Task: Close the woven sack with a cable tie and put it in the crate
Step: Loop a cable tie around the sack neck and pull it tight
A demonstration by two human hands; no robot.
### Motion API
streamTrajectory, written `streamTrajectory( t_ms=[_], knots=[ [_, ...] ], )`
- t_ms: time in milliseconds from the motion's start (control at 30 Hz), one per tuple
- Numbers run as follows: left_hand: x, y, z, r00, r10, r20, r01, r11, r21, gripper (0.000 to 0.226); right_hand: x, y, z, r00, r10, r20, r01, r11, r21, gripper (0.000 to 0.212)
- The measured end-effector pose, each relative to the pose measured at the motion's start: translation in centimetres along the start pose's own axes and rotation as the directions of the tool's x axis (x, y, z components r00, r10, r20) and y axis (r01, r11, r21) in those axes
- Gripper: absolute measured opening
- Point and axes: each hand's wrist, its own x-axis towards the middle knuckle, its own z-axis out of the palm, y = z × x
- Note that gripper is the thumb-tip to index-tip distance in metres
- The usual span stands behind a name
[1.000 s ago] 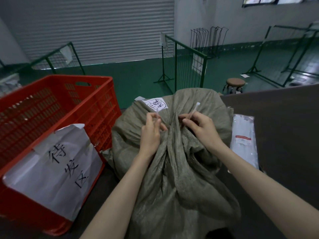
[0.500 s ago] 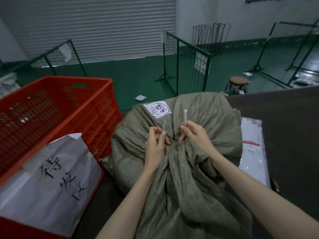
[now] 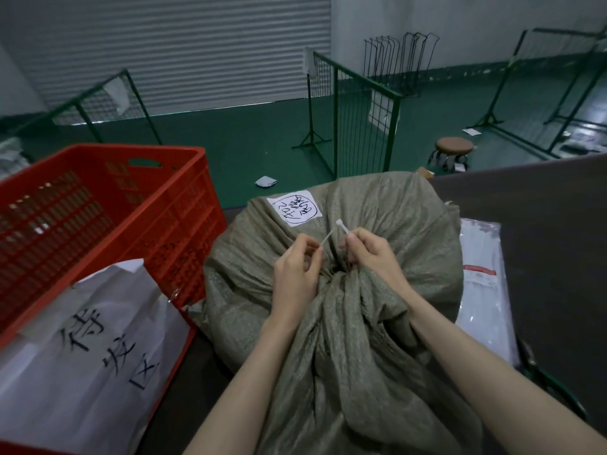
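Observation:
A full grey-green woven sack (image 3: 394,224) lies on the dark table in front of me, its mouth bunched into a neck under my hands, with a white handwritten label (image 3: 293,208) on top. A white cable tie (image 3: 341,224) goes around the neck. My left hand (image 3: 295,274) pinches the tie's thin tail end. My right hand (image 3: 374,254) pinches the end with the square head. The two ends meet just above the neck; whether the tail is in the head I cannot tell. The red plastic crate (image 3: 108,205) stands to the left of the sack.
A white paper sign with black characters (image 3: 85,349) hangs on the crate's near wall. A clear packet of white cable ties (image 3: 483,290) lies right of the sack. Green pliers (image 3: 555,385) rest by the table's right edge. Beyond are green mesh barriers (image 3: 361,126) and a stool (image 3: 453,149).
The two ends of the cable tie stood apart and upright half a second ago; my hands have brought them together above the sack's neck. The head camera has tipped down slightly.

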Motion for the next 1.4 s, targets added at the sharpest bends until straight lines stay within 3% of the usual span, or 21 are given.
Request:
streamTrajectory(
  t_ms=[100, 333, 567, 1133, 1267, 1400],
  knots=[
    [-0.2, -0.4, 0.0, 0.998, 0.063, -0.018, -0.062, 0.997, 0.054, 0.006, 0.2, -0.3, -0.4, 0.998, 0.047, 0.032, -0.049, 0.996, 0.078, 0.038],
    [-0.2, -0.3, 0.3, 0.994, 0.107, -0.035, -0.104, 0.99, 0.096, 0.01, 0.7, -0.7, -1.4, 0.944, 0.161, 0.289, -0.252, 0.916, 0.312, 0.049],
    [-0.4, 0.3, 0.2, 0.99, 0.14, -0.014, -0.138, 0.987, 0.076, 0.007, -0.1, -1.0, -1.7, 0.909, 0.159, 0.385, -0.332, 0.835, 0.439, 0.044],
    [0.1, 1.2, -0.3, 0.98, 0.195, 0.03, -0.197, 0.979, 0.047, 0.006, 0.3, -1.4, -1.7, 0.875, 0.222, 0.431, -0.396, 0.84, 0.371, 0.04],
    [0.5, 1.3, -0.3, 0.995, 0.095, -0.007, -0.095, 0.993, -0.071, 0.005, 0.3, -1.8, -1.6, 0.864, 0.23, 0.448, -0.397, 0.858, 0.325, 0.046],
    [0.8, 1.4, -0.4, 0.997, -0.038, 0.061, 0.049, 0.979, -0.196, 0.005, 0.3, -2.5, -1.4, 0.853, 0.286, 0.437, -0.427, 0.863, 0.269, 0.049]
  ],
)
